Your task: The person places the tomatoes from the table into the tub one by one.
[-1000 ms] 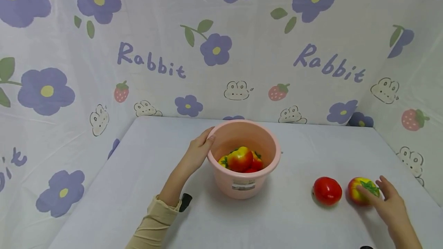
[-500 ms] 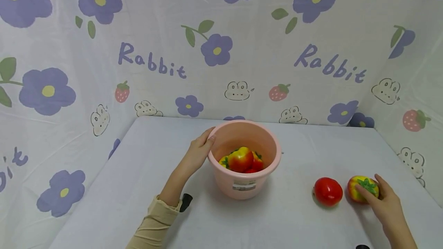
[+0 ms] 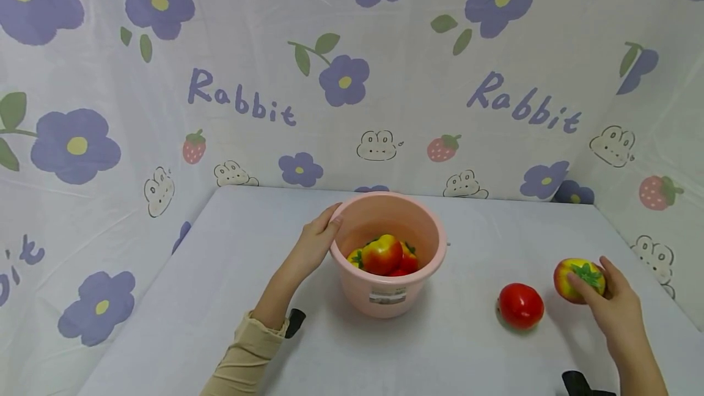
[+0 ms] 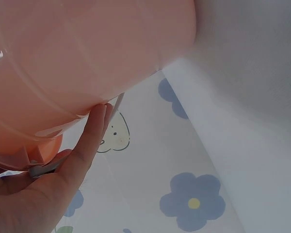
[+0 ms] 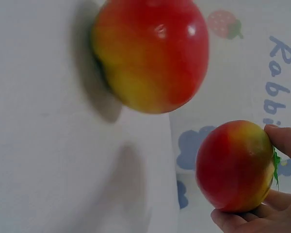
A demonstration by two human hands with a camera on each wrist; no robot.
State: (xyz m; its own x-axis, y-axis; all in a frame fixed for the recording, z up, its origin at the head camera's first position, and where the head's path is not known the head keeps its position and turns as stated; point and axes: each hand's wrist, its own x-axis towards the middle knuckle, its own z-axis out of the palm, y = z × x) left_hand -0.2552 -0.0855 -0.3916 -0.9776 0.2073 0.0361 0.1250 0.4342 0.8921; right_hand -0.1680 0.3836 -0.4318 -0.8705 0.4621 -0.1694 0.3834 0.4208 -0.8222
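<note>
At the middle of the table stands a pink plastic bucket (image 3: 387, 298) with several red-and-yellow fruits (image 3: 382, 254) inside. My left hand (image 3: 313, 243) grips its left rim, thumb at the edge and fingers against the outer wall, as the left wrist view also shows. On the right, my right hand (image 3: 618, 310) pinches a red-and-yellow persimmon (image 3: 577, 280) with a green leafy top between thumb and fingers. It hangs above the table, its shadow apart below. A second fruit (image 3: 520, 306), mostly red in the head view, lies on the table to its left; yellow shows in the right wrist view.
A white cloth covers the table (image 3: 462, 347). Behind and at both sides hangs a printed curtain (image 3: 407, 96) with flowers and rabbits. Dark pieces of the wrist gear (image 3: 295, 322) stick out by both wrists.
My right hand has closed around the persimmon and lifted it off the table. The left hand, the bucket and the other fruit stay where they were.
</note>
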